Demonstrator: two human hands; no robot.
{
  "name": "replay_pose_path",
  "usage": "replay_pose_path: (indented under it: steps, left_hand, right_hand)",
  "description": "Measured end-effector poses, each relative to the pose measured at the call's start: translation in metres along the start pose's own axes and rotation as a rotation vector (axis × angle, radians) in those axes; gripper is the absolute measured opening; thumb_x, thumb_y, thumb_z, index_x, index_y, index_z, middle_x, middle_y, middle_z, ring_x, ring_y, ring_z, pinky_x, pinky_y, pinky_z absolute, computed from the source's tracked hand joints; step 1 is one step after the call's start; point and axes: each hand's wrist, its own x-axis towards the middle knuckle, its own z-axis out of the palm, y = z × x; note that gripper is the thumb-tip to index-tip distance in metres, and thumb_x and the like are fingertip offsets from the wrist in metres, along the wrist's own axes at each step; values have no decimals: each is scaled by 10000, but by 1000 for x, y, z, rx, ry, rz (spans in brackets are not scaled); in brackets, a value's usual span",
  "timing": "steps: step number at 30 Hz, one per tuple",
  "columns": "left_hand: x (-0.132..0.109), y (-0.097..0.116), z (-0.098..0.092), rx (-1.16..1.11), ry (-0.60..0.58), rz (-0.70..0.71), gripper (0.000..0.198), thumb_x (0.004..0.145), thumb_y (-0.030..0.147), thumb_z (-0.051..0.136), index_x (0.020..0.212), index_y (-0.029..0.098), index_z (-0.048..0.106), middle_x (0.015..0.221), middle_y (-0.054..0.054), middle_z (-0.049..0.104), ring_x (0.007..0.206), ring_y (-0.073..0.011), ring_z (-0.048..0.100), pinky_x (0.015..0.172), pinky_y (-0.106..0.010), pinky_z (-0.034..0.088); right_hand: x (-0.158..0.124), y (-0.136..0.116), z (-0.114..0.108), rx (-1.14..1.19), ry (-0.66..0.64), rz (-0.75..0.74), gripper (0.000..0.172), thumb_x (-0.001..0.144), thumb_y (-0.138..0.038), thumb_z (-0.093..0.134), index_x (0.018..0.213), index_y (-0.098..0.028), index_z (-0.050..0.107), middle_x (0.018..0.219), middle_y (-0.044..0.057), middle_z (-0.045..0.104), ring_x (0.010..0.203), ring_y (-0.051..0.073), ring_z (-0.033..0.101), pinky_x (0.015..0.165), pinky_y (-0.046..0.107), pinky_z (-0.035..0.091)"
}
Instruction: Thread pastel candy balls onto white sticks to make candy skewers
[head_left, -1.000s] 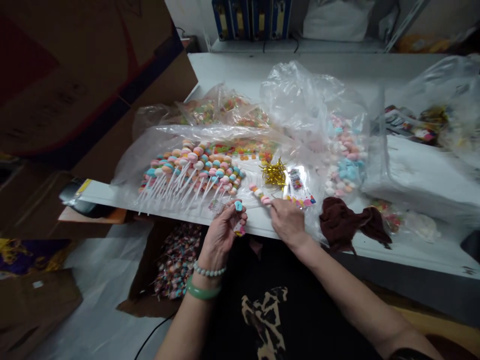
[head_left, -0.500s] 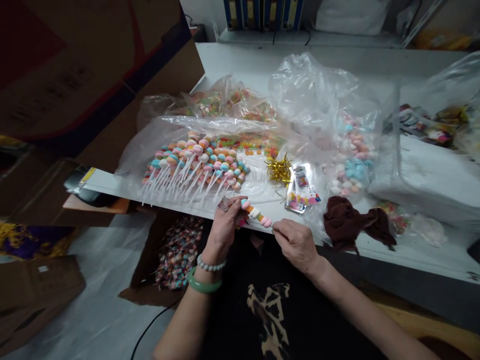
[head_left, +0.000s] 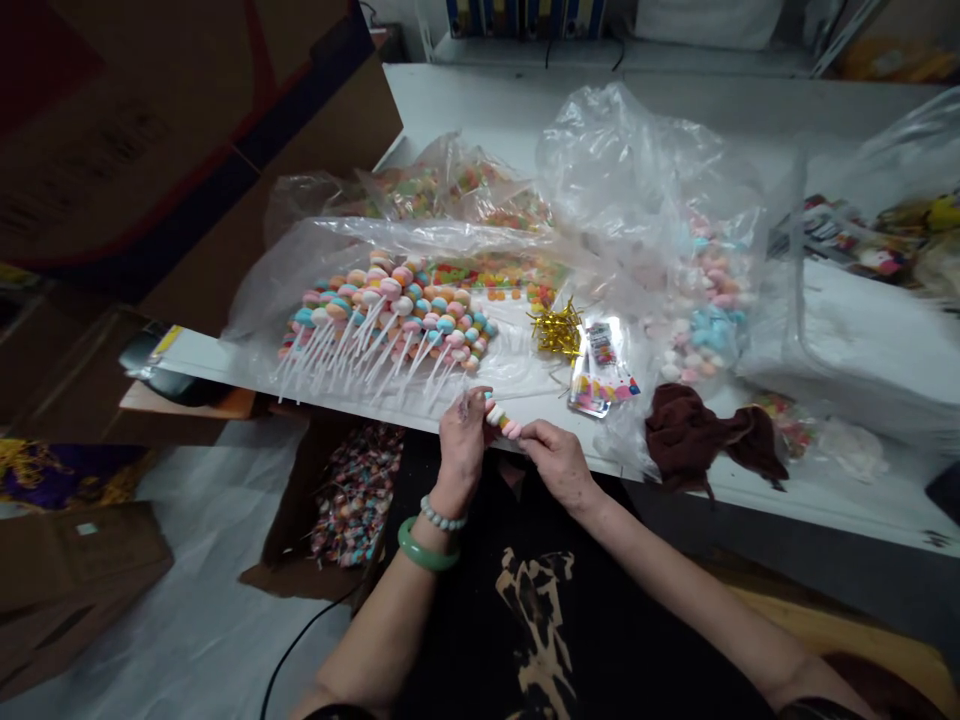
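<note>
A short stick of pastel candies [head_left: 499, 418] lies across the space between my hands, just above the white table's front edge [head_left: 420, 415]. My left hand [head_left: 462, 447] pinches its near end, and the fingers hide part of it. My right hand [head_left: 555, 463] grips the pink far end with its fingertips. Beyond my left hand lies a heap of candy lollipops with white sticks [head_left: 386, 322] on clear plastic film [head_left: 300, 270]. Gold tinsel ties [head_left: 556, 330] and a printed packet [head_left: 600, 368] lie beyond my right hand.
Clear bags of candies [head_left: 705, 290] fill the table's middle and back. A brown cloth [head_left: 709, 440] lies to the right. Below the table's edge, an open cardboard box holds wrapped candies [head_left: 356, 495]. Large cardboard sheets [head_left: 180, 170] stand at the left.
My hands have come closer together around the candy stick, and my left hand now stands more upright. The small wrapper seen earlier in my left hand no longer shows.
</note>
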Motion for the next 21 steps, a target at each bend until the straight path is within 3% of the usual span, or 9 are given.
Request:
replay_pose_path:
  steps: [5, 7, 9, 12, 14, 17, 21]
  left_hand:
    - [9, 22, -7, -225, -78, -162, 475, 735, 470, 723, 1123, 205, 654, 945, -65, 682, 693, -151, 648, 595, -255, 509]
    - [8, 26, -8, -252, -116, -196, 447, 742, 480, 713, 1088, 201, 669, 996, -77, 680, 758, -172, 664, 644, -283, 533]
    - [5, 24, -5, -263, -150, -176, 428, 756, 498, 696, 1047, 185, 684, 1022, -88, 679, 830, -182, 664, 695, -289, 539]
    - [-3, 18, 7, -243, -146, -81, 407, 763, 475, 703, 1050, 186, 688, 1056, -88, 679, 881, -173, 652, 724, -264, 529]
    - [-8, 17, 14, -238, -142, -60, 392, 769, 457, 705, 1057, 192, 685, 1045, -79, 683, 874, -160, 648, 715, -245, 522]
    - [-10, 20, 15, -247, -192, -159, 380, 780, 458, 693, 1054, 194, 676, 1012, -75, 686, 829, -152, 650, 657, -232, 521]
    - [-14, 20, 10, -161, -130, -361, 393, 742, 485, 718, 940, 149, 671, 843, -77, 676, 662, -163, 643, 572, -283, 538]
  right_hand:
    - [3, -5, -27, 441, -32, 293, 157, 697, -338, 665, 734, -193, 619, 564, -52, 522, 512, 99, 426, 490, 228, 320]
    - [3, -11, -32, 623, -38, 338, 193, 675, -345, 704, 773, -200, 622, 607, -44, 539, 536, 100, 444, 469, 212, 313]
    - [1, -22, -29, 718, -54, 303, 203, 667, -330, 725, 808, -208, 648, 784, -7, 621, 656, 119, 517, 507, 210, 374]
    - [0, -37, -12, 708, -89, 232, 148, 667, -287, 714, 782, -205, 670, 1085, 19, 637, 809, 139, 560, 579, 221, 431]
    - [2, -41, -1, 674, -45, 220, 107, 672, -277, 682, 736, -195, 654, 956, 13, 651, 726, 121, 538, 538, 211, 394]
    - [9, -37, 7, 636, 91, 230, 109, 665, -287, 648, 693, -191, 605, 645, -33, 553, 549, 91, 425, 475, 208, 312]
    - [14, -27, 6, 483, 235, 122, 123, 719, -319, 602, 719, -203, 561, 635, -42, 518, 555, 103, 421, 508, 230, 333]
